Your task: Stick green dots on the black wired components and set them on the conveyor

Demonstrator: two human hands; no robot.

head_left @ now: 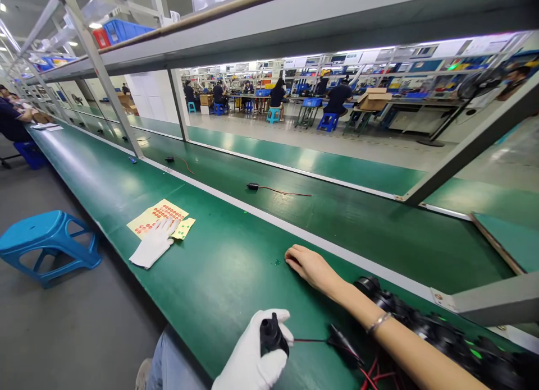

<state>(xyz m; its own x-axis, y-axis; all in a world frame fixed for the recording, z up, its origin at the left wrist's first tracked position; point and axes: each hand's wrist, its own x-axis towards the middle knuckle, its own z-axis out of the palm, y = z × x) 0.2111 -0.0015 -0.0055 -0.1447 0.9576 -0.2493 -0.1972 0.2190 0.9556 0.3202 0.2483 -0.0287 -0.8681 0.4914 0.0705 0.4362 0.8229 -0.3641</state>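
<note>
My left hand [257,356], in a white glove, is wrapped round a small black pump [272,335] with a spout on top. A thin red wire runs from the pump to a black connector [343,340] on the green bench. My bare right hand [309,266], with a bracelet at the wrist, rests on the bench with its fingers curled together. What its fingertips hold, if anything, is hidden. Small green bits [277,262] lie just left of them. Under my right forearm are several black pumps [404,308] in a row, some with green dots, and red wires [373,376].
An empty white glove [152,245] lies on sticker sheets with red dots [162,211] and green dots [184,228]. Beyond a pale rail, black parts with red wires [253,186] lie on the belt [337,210]. Metal posts [467,143] hold a shelf. A blue stool [46,238] stands left.
</note>
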